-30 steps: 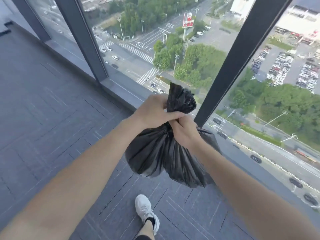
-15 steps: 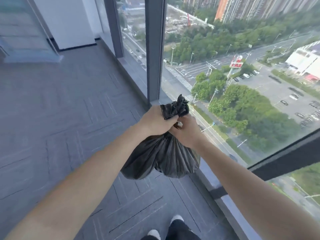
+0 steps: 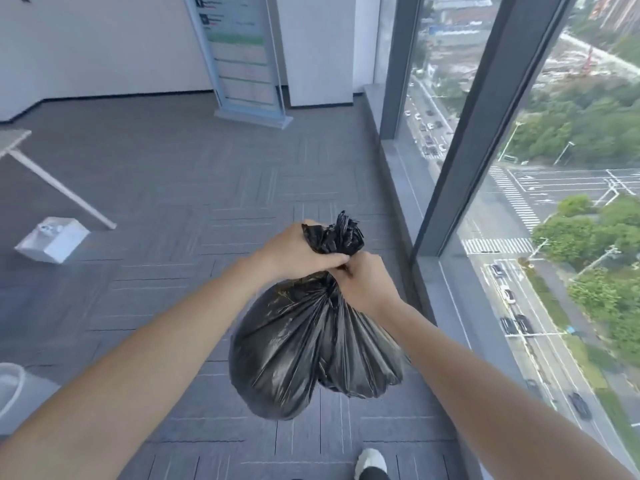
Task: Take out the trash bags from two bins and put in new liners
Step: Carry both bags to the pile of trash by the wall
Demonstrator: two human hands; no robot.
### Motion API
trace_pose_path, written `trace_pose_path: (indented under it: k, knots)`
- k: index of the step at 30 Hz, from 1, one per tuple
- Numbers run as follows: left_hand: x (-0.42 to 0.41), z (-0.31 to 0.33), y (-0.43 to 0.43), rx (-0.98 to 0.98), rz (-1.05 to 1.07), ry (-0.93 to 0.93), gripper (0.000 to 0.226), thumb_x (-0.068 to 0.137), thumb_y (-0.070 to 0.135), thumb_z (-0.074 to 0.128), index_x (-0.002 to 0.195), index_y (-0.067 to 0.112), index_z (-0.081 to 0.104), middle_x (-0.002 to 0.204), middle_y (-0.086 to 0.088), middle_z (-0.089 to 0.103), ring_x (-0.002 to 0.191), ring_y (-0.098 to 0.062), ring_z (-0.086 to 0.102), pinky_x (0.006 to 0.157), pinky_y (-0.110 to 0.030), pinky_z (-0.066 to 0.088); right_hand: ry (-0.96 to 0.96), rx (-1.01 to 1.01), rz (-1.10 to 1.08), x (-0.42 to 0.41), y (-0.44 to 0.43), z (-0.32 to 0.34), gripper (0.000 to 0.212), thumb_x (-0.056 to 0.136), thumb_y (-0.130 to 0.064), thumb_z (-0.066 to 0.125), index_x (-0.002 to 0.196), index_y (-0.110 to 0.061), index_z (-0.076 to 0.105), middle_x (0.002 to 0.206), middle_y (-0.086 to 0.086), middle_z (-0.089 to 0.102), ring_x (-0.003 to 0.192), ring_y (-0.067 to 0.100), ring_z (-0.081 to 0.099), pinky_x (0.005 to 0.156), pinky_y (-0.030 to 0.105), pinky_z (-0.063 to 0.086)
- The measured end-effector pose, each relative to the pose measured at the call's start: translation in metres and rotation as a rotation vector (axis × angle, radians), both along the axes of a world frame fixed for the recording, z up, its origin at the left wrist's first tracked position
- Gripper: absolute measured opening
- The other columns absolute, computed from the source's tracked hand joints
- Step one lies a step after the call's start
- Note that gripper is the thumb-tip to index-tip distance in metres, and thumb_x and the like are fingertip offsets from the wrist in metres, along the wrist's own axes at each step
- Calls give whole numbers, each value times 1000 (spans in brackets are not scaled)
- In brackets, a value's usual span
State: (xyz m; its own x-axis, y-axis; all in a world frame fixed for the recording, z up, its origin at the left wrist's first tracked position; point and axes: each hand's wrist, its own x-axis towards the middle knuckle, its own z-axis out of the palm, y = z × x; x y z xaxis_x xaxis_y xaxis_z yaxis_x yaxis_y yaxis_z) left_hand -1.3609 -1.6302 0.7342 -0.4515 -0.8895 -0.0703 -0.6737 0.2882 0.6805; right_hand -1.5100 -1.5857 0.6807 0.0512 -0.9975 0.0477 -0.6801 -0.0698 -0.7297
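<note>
A full black trash bag (image 3: pixel 311 344) is hanging clear of the carpeted floor (image 3: pixel 194 188) at the centre of the head view, its gathered neck bunching upward into a crumpled tuft at 12 o'clock of the bag's body. The left hand (image 3: pixel 298 252) is closing fully around the neck from the 10 o'clock side, fingers wrapping the plastic just below the tuft; the right hand (image 3: pixel 363 282) is gripping the same neck from the 2 o'clock side, fingers curling tight and touching the left hand's fingertips. The step in hand appears to be closing off or tying the neck while carrying the bag away. To do it well, one hand should be pinching the neck low, near the bulge, while the other is twisting or looping the free tuft, so that the load is never depending on loose plastic; the bag looks thin and taut over its contents, so sharp tugs are risking a tear. Outward, a white shoe (image 3: pixel 372 460) is stepping at 6 o'clock, a window wall (image 3: pixel 450 188) is running along 3 o'clock, a standing sign (image 3: pixel 242 57) is at 11 o'clock, a small white bin (image 3: pixel 55 239) is lying beside a bench leg (image 3: pixel 59 188) at 9 o'clock, and a pale rim (image 3: pixel 14 386), possibly another bin, is showing at 8 o'clock.
</note>
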Motion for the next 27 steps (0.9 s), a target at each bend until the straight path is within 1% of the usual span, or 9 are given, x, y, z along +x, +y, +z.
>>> trace_pose_path:
  k: [2,5,9,12,15,20,23,25,27]
  knots:
    - [6,3,-29,-8,50,48,15,76,38,79,80,32,66,83,13,70,83,-5,65,76,-27,49,-13,-3,63,3,-39,7,52,95,-12,57,50,-17,31,43,-6,33,41,11,29,38,19,30]
    - [24,7,-68,-33,147,102,31,73,39,83,98,28,67,94,14,70,91,-1,64,84,-24,50,-39,-12,125,15,-94,10,53,94,-10,57,49,-19,31,42,-6,33,41,12,28,38,21,26]
    - [54,9,-130,-57,229,134,22,73,35,83,81,34,62,80,15,67,79,2,62,74,-19,47,-69,-18,173,42,-173,10,54,93,-11,59,47,-19,32,40,-8,33,38,9,28,37,19,27]
    - [81,8,-188,-105,265,133,25,66,50,77,83,37,64,84,14,70,86,-8,66,80,-30,51,-89,-3,207,67,-234,11,56,94,-17,62,45,-18,34,34,-9,32,32,10,34,34,18,25]
    - [106,11,-249,-116,264,133,22,72,45,79,85,34,65,88,11,71,90,-12,66,82,-31,51,-38,6,225,91,-297,17,59,94,-20,62,42,-16,33,27,-6,32,30,11,34,34,18,24]
    - [142,16,-342,-103,303,119,23,70,48,81,84,45,63,96,14,70,96,-9,65,84,-27,50,67,-21,274,135,-406,31,34,84,-9,56,54,0,42,49,14,46,49,22,36,45,30,29]
    - [169,18,-392,-64,424,188,19,71,46,81,69,40,63,77,21,68,80,-2,64,72,-21,48,31,-11,289,165,-465,36,36,84,-8,55,52,-1,41,48,10,42,48,20,32,44,29,28]
    - [191,17,-427,-63,452,228,32,76,41,79,53,40,59,56,25,59,63,4,57,58,-14,38,-3,-15,317,189,-503,35,45,88,-9,56,49,-6,35,46,6,34,46,16,25,41,24,23]
    - [215,13,-463,-58,479,264,37,80,34,79,50,39,57,49,25,55,55,9,52,52,-10,33,-61,-17,364,217,-544,31,48,91,-8,57,48,-8,35,44,5,32,43,12,23,39,20,20]
